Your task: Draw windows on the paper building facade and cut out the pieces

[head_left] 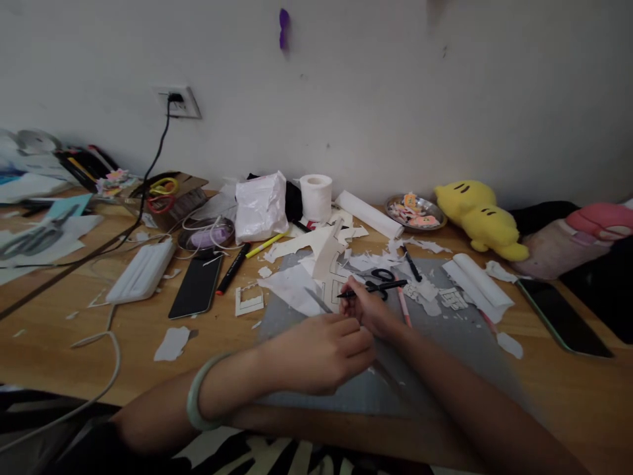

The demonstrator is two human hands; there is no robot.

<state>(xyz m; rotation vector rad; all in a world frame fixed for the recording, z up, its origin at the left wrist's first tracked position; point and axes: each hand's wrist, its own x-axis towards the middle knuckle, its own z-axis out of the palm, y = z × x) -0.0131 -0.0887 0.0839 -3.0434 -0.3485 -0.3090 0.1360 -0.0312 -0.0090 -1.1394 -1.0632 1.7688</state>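
My right hand (368, 310) is closed around a black pen (376, 287), its tip resting on a white paper cut-out (330, 280) that lies on the grey cutting mat (445, 349). My left hand (316, 353), with a pale green bangle (198, 396) on the wrist, is curled on the mat just in front of the cut-out, and a thin grey blade (319, 300) sticks out beyond its fingers. Black scissors (382, 277) lie just behind the pen.
Paper scraps litter the wooden table (59, 343). A dark phone (196, 287), white power bank (143, 270), black marker (232, 269) and yellow highlighter (264, 245) lie left. A tissue roll (316, 196), metal dish (416, 212), yellow plush (477, 216) and second phone (564, 318) are behind and right.
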